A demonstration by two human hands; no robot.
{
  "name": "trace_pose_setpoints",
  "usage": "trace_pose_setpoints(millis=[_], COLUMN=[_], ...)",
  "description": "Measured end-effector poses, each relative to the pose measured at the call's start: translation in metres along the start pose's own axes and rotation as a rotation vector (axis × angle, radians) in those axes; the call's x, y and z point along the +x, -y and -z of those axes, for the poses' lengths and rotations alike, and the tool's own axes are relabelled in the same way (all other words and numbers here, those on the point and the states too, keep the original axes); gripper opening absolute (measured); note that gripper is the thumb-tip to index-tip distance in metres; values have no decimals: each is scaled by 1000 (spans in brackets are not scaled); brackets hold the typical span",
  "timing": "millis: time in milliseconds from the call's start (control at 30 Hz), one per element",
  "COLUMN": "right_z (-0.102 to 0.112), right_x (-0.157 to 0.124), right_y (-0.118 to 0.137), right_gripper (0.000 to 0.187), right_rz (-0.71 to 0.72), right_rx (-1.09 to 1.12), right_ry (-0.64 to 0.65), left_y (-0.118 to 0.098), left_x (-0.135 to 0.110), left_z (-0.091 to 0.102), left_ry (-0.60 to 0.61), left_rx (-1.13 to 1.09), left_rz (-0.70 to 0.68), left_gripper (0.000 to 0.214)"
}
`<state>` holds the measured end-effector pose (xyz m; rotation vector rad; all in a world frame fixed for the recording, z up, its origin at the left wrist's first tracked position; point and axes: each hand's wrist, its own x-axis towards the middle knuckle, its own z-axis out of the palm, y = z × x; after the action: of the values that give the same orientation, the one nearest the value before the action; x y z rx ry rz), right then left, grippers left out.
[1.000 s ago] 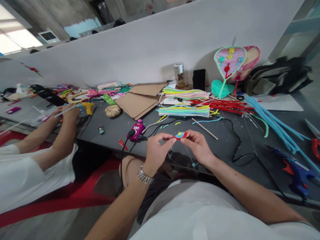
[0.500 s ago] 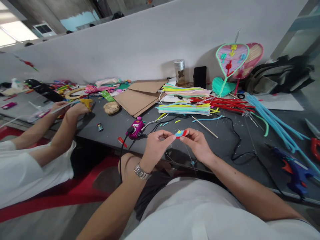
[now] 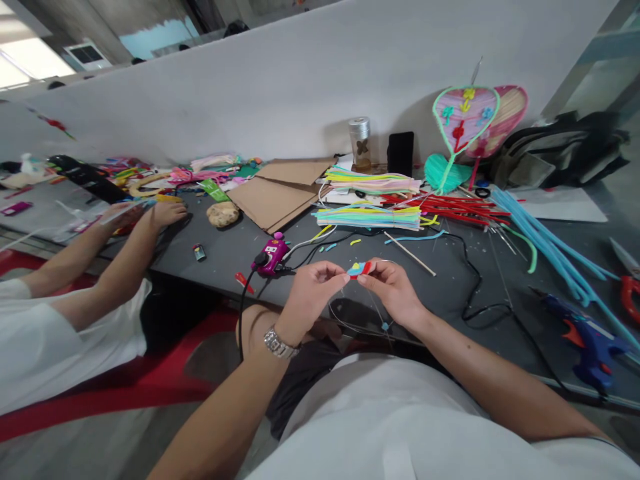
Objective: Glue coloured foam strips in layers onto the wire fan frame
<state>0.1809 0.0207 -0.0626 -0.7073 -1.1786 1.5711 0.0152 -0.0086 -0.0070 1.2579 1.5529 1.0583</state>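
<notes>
Pinching a colourful piece (image 3: 358, 270), fingers of my left hand (image 3: 316, 293) and right hand (image 3: 396, 293) clamped on it, grey table (image 3: 227, 252) ahead, pale wall (image 3: 250, 100) behind, lidded jar (image 3: 359, 141), something amber inside.

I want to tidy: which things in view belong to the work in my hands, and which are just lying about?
Likely for the work:
small red, blue and yellow piece, held between left hand and right hand
bundled thin pastel stems
blue plastic glue gun

Seemingly just lying about:
clear silver-lidded bottle
dark fabric bag
</notes>
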Motion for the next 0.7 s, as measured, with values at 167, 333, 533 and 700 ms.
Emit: trace_pose_setpoints(millis=[167, 333, 533, 700], right_z=[1, 3, 1, -1], right_x=[2, 1, 0, 1], right_y=[0, -2, -1, -1], right_gripper=[32, 30, 21, 12], right_rz=[-5, -34, -61, -79], right_rx=[-19, -16, 13, 10], right_ry=[-8, -20, -61, -64], left_y=[1, 3, 8, 6], left_x=[1, 0, 2, 2], left_z=[-2, -3, -3, -8], left_ry=[-8, 33, 33, 31], left_rx=[-38, -78, -103, -155], left_rz=[-15, -42, -14, 43], left_gripper=[24, 24, 23, 22])
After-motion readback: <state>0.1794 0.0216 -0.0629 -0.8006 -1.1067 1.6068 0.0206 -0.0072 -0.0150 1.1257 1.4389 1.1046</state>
